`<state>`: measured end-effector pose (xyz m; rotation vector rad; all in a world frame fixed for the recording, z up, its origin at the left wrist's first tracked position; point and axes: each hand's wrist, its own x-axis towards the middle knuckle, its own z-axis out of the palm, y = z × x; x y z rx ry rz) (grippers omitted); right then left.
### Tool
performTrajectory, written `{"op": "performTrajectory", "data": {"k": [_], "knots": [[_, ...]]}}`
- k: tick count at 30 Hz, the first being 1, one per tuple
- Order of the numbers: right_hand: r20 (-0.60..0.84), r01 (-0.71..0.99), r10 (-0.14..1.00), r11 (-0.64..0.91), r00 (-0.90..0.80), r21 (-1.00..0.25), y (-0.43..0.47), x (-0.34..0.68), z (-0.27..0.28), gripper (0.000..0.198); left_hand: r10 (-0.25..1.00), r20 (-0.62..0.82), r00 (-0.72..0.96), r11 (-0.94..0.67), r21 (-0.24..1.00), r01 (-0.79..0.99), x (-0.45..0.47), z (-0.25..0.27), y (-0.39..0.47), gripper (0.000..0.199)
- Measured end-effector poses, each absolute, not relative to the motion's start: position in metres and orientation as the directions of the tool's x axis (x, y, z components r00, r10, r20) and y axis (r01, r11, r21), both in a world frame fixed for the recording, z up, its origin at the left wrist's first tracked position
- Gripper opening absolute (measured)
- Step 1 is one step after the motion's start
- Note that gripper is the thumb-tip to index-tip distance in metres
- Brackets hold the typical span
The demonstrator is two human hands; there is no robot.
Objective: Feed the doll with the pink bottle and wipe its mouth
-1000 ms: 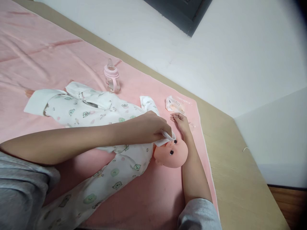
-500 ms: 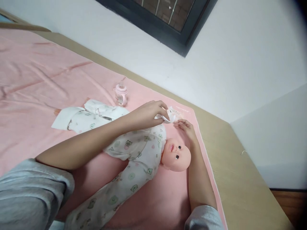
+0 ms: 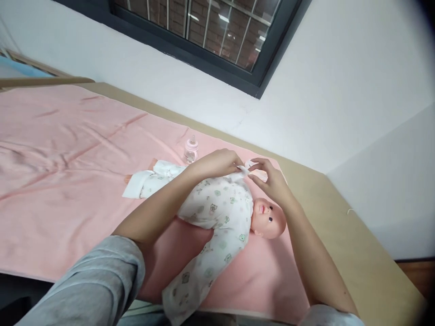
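A baby doll (image 3: 272,217) lies on its back in a white printed outfit (image 3: 224,203), its head toward the right. Beyond its chest, my left hand (image 3: 222,163) is closed on a piece of white cloth (image 3: 243,171), which may be the cuff of the doll's far sleeve. My right hand (image 3: 272,181) meets the same cloth from the other side, thumb and forefinger bent at its edge. Exactly where the cloth joins the outfit is hidden by my left hand and forearm. The near sleeve stretches toward me, with no doll hand showing.
A pink-topped baby bottle (image 3: 191,151) stands past the doll's legs. Behind my right fingers is a pale printed patch (image 3: 260,174), partly hidden. A pink blanket (image 3: 84,181) covers the wooden surface (image 3: 326,226), which meets a white wall under a dark window frame (image 3: 204,59).
My right hand has risen from beside the doll's head to the white cloth. My left hand stays on the cloth. The view has shifted, showing more of the window.
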<state>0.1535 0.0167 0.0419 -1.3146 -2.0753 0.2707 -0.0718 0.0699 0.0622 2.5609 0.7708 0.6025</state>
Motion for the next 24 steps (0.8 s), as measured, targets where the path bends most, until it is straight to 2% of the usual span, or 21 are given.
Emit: {"op": "performTrajectory", "data": {"k": [3,8,12,14,18,21,24], "knots": [[0.412,0.700,0.870,0.472,-0.271,-0.537,0.017,0.151,0.047,0.034,0.595,0.314,0.740,-0.767,0.497,0.406,-0.081,0.065,0.074,0.032],[0.386,0.551,0.887,0.460,-0.253,-0.696,0.017,0.140,0.048,0.035,0.580,0.349,0.736,-0.774,0.518,0.364,-0.087,0.066,0.082,0.026],[0.361,0.511,0.910,0.412,-0.202,-0.754,0.028,0.135,0.041,0.034,0.565,0.325,0.758,-0.774,0.526,0.352,-0.091,0.063,0.091,0.024],[0.352,0.505,0.921,0.387,-0.169,-0.771,0.036,0.138,0.039,0.031,0.597,0.333,0.730,-0.750,0.555,0.360,-0.097,0.062,0.097,0.025],[0.350,0.639,0.932,0.323,-0.089,-0.698,0.055,0.162,0.040,0.006,0.770,0.385,0.509,-0.608,0.686,0.401,-0.119,0.061,0.113,0.037],[0.311,0.778,0.949,0.156,0.053,-0.608,0.069,0.187,0.040,0.015,0.830,0.443,0.340,-0.551,0.745,0.375,-0.141,0.064,0.121,0.033],[0.251,0.781,0.942,-0.017,0.221,-0.624,0.084,0.211,0.034,0.021,0.849,0.473,0.233,-0.527,0.786,0.324,-0.160,0.066,0.127,0.029]]}}
